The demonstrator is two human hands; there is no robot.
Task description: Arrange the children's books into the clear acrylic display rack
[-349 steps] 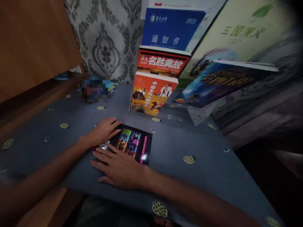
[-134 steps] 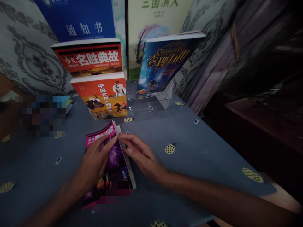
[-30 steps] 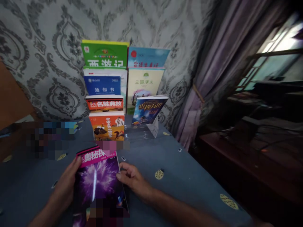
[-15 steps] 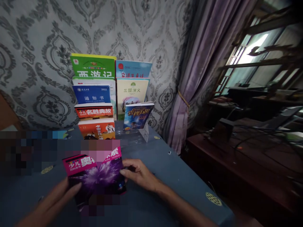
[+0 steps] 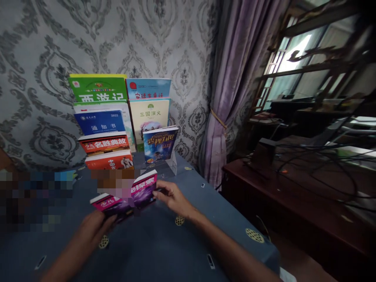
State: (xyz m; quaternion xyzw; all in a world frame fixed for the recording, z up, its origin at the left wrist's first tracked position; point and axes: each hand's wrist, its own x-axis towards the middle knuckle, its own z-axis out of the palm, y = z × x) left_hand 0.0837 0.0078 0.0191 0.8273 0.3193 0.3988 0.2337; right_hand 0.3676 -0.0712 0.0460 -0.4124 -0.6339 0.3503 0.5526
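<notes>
Between my two hands is a book [image 5: 145, 192] with a pink and purple cover, tilted, its front towards me. My left hand [image 5: 95, 227] grips its lower left corner, while my right hand [image 5: 173, 197] pinches its right edge. Part of the cover is blurred out. Just beyond it, an orange book [image 5: 110, 161] stands at the front of a stepped row, with a red book [image 5: 102, 144], a blue booklet [image 5: 100, 122] and a green book [image 5: 98, 87] behind. To the right stands a dark blue book [image 5: 160, 145] in a clear stand [image 5: 173, 163].
A cream book [image 5: 150, 113] and a light blue book [image 5: 148, 87] stand at the back, against the patterned wall [image 5: 188, 51]. The table has a dark blue cloth [image 5: 176, 250]. Right of it are a purple curtain [image 5: 220, 117] and a dark red desk [image 5: 264, 184] with cables.
Both hands have carried the pink and purple book forward, closer to the orange book, and its top now leans back more. The view has shifted to the right.
</notes>
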